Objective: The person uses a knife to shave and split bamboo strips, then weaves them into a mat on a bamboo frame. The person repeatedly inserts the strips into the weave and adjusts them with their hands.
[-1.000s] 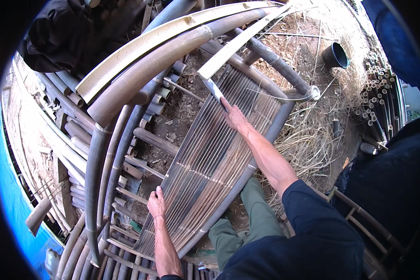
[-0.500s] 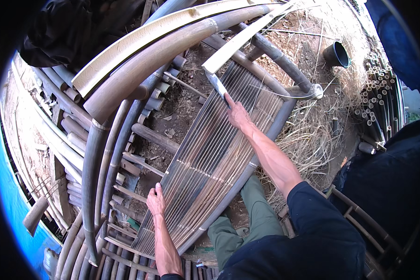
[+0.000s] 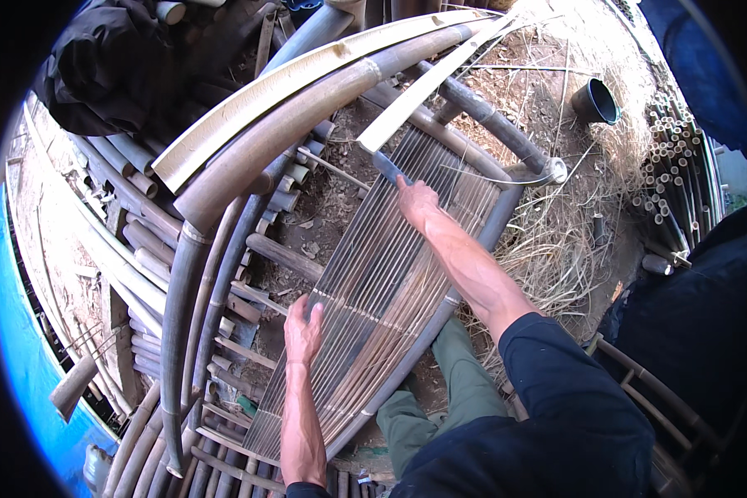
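My right hand (image 3: 417, 203) is closed round the handle of a knife with a broad grey blade (image 3: 385, 168). The blade's far end meets the near end of a pale split bamboo strip (image 3: 402, 108), which slants up and away to the right. Below the hand lies a bamboo-slat seat (image 3: 365, 286), framed by thick dark bamboo poles. My left hand (image 3: 304, 330) is by the seat's left edge, thumb and fingers apart, with nothing seen in it. Whether it touches the slats, I cannot tell.
A curved bamboo armrest (image 3: 307, 116) with a pale split piece (image 3: 249, 108) along it arches over the far left. Cut bamboo (image 3: 145, 241) is stacked left. At right are a black bucket (image 3: 596, 102), upright thin bamboo (image 3: 672, 174) and shavings (image 3: 548, 241).
My left hand has moved up along the seat's edge, its thumb and fingers now apart. The knife and pale strip's near end have shifted slightly. The whole view has shifted a little.
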Tool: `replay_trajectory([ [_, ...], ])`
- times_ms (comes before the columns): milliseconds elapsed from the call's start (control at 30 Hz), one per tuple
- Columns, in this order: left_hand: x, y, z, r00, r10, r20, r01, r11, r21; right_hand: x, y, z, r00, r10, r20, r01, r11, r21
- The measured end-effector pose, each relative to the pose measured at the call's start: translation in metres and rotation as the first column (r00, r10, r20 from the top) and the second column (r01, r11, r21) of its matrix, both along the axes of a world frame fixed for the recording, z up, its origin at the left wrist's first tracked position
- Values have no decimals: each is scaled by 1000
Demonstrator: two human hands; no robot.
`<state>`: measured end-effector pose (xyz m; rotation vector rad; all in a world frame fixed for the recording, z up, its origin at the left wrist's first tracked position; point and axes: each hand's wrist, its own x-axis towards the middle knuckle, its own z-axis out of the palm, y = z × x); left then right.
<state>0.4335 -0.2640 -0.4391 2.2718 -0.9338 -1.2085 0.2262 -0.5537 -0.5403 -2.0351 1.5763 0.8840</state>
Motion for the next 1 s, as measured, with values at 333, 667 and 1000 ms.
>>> replay_trajectory([
  [333,-61,-269,36,504,366,-783,-607,795,-19,-99,125,141,494,-658,569,410,753,515],
  [667,-149,-197,252,880,110,-462,-328,845,-423,-196,76,204,794,-293,532,371,927,-44],
  [1000,-109,92,482,881,232,-412,-458,633,-624,-187,99,341,632,-2,775,331,905,-268],
])
